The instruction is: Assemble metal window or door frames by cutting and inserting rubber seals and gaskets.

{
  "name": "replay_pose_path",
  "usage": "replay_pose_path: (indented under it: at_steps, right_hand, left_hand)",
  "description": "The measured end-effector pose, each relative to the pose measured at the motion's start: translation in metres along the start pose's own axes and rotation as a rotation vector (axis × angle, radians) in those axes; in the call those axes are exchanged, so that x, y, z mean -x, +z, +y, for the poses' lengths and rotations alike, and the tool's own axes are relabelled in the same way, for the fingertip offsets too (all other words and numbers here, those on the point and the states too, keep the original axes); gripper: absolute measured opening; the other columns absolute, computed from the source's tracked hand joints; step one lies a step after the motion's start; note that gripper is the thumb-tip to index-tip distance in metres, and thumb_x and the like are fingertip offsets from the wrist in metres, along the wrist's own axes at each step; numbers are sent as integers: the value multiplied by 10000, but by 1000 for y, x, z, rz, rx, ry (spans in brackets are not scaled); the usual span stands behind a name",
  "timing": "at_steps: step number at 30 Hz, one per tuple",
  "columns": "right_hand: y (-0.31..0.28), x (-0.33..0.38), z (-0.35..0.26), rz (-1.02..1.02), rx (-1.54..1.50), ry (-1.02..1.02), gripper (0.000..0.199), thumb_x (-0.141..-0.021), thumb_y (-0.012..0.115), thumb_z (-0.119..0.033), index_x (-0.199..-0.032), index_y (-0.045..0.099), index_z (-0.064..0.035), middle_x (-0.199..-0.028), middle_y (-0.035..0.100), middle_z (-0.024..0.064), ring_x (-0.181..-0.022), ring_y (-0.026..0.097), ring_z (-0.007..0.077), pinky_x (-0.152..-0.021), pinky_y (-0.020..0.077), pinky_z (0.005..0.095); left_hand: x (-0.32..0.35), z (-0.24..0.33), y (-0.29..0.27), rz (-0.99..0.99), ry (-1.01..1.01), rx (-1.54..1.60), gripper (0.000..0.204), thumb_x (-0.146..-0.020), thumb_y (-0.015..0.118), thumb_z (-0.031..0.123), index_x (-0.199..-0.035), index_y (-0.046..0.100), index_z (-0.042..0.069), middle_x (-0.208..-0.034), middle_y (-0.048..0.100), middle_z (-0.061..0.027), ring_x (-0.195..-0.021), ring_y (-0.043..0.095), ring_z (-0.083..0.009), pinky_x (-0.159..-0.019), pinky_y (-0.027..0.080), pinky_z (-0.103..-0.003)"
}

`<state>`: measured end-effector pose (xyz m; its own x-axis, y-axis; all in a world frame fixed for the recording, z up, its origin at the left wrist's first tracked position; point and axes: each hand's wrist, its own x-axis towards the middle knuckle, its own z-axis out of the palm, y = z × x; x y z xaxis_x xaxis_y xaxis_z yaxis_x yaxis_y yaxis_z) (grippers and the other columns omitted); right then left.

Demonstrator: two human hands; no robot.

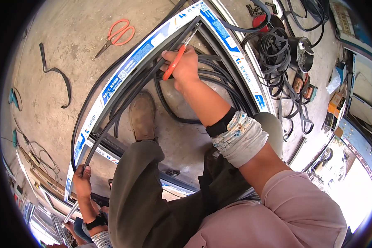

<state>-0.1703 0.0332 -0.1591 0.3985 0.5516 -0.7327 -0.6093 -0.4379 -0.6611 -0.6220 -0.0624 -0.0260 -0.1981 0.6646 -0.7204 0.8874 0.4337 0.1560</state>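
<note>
A person crouches over a large white window frame wrapped in blue-printed protective film (124, 74), which lies flat on a bare grey concrete floor (66, 33), its corner pointing away near the top of the view. The right arm stretches forward from the lower right, bare at the forearm, with a patterned cloth sleeve guard (237, 136) bunched at the elbow and a black band at the wrist. The right hand (185, 66) is closed in a fist around orange-handled scissors (174, 62), blades aimed at the frame's corner. The left hand (82, 182), low at the left, is curled around a long black rubber sealing strip (128, 99), pinching it against the frame's inner edge; the strip runs diagonally up from that hand to the scissors' tip at the corner.

Loose loops of black rubber gasket (206, 78) pile inside the frame behind the right hand. A brown work shoe (142, 115) stands inside the frame, between the 2 hands, and the person's olive-trousered knee (136, 186) hides the frame's near rail. Coils of black strip (273, 53) sit on the floor just outside the frame to the right. A 2nd pair of orange-handled scissors (118, 35) lies well apart on the floor, with a short black offcut strip (56, 72) farther left.
</note>
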Motion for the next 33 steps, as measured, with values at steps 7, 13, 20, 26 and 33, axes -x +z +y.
replay_pose_path:
  at_steps: [7,13,20,26,33]
  right_hand:
    - [16,-10,-12,33,-5,-31,345,-787,685,16,-1045,457,39,-876,596,149,-588,605,226,-468,500,343]
    - [23,-12,-4,85,-21,-38,327,-783,705,-12,-995,459,27,-838,596,151,-564,597,217,-432,471,336]
    - [30,-30,4,163,94,-284,301,-781,726,15,-961,486,34,-788,626,144,-543,611,214,-464,544,336]
    - [21,-37,-3,76,117,-302,305,-777,731,24,-988,514,60,-851,648,165,-611,654,234,-529,579,345]
    - [22,-37,-3,22,179,-343,325,-769,736,25,-1025,539,64,-883,658,158,-620,660,243,-533,574,353]
  left_hand:
    - [-27,-11,18,49,36,143,355,-955,586,364,-817,578,37,-607,392,39,-574,337,-68,-508,278,-255]
    - [-44,-28,23,65,5,191,306,-966,557,335,-826,612,69,-602,412,53,-554,364,-50,-504,297,-226]
    - [-57,-19,39,39,-33,246,279,-927,584,271,-958,664,5,-669,511,5,-631,457,-98,-596,381,-264]
    - [-60,9,54,195,-121,-30,325,-863,642,335,-1018,704,56,-838,686,-169,-817,664,-279,-785,490,-352]
    - [-61,7,59,332,-78,31,358,-836,669,376,-1009,719,67,-882,701,-170,-859,668,-317,-787,496,-365]
